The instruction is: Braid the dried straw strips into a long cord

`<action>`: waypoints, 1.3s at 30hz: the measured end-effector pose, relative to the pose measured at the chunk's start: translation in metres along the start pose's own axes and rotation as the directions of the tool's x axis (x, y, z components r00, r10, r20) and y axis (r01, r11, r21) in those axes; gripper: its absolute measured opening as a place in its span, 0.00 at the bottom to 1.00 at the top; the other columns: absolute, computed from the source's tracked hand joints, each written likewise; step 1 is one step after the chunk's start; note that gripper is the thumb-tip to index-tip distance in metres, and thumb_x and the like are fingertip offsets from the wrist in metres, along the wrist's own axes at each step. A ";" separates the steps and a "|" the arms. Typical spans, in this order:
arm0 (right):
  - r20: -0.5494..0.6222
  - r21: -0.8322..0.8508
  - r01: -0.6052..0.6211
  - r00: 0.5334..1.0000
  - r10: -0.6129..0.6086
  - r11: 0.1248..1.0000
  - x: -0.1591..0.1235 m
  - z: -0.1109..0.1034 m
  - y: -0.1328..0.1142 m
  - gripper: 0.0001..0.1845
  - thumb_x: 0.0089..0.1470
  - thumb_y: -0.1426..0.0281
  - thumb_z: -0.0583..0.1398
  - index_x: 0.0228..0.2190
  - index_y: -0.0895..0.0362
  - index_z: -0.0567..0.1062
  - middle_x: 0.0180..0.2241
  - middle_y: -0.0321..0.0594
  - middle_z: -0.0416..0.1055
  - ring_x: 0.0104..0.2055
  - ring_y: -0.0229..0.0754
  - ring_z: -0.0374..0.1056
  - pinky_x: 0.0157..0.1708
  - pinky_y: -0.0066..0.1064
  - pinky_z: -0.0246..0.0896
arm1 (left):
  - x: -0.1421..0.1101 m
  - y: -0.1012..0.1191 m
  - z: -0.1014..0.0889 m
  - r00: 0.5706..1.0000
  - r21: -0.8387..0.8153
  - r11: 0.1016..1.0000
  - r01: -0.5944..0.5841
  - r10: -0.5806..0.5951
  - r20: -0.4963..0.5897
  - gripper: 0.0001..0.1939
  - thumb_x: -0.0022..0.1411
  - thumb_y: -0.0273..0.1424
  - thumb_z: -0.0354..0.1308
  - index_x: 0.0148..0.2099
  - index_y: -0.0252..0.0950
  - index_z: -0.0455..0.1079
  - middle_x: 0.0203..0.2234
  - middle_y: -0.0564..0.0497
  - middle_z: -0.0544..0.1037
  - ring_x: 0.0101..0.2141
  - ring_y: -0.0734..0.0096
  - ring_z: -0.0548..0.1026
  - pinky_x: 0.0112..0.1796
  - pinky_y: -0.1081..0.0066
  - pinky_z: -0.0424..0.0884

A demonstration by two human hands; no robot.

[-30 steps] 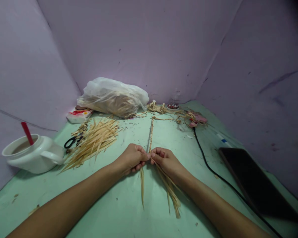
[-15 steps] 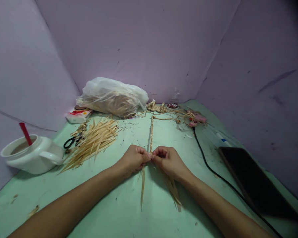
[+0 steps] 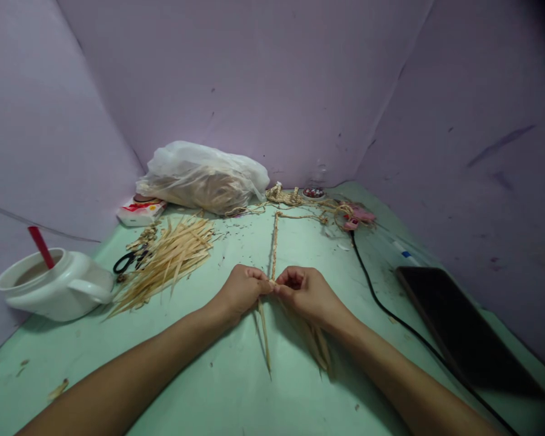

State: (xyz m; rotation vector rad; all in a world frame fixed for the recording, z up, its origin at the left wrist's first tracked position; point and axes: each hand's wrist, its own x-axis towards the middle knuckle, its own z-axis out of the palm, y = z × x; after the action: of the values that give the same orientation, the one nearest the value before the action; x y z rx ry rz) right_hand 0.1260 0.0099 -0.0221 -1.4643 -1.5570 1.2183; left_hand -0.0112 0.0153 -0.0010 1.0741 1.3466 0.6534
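Left hand (image 3: pixel 243 293), right hand (image 3: pixel 307 293) pinch end of braid (image 3: pixel 275 245), likely so it won't loosen; loose strips (image 3: pixel 321 350) poke out below.

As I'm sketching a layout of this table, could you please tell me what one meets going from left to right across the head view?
White vessel, pile of pale strips, left hand, braided strand, right hand, pink object, dark flat device.

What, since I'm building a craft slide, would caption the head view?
Left hand and right hand pinch a slim tan braided fibre cord over a pale-green tabletop.
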 end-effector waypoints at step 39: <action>0.182 0.418 -0.134 0.981 0.061 0.899 -0.002 0.007 -0.014 0.05 0.34 0.73 0.60 0.19 0.62 0.68 0.17 0.33 0.64 0.20 0.30 0.58 0.23 0.23 0.52 | -0.002 0.002 -0.011 0.985 -0.025 0.999 -0.024 0.028 0.167 0.05 0.40 0.28 0.53 0.19 0.33 0.60 0.05 0.61 0.54 0.08 0.87 0.46 0.13 0.78 0.38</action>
State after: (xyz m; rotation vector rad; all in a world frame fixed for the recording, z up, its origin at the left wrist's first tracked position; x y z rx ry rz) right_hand 0.1149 0.0080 -0.0110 -1.1845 -1.2184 1.6562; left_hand -0.0216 0.0169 0.0028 1.1053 1.1790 0.5827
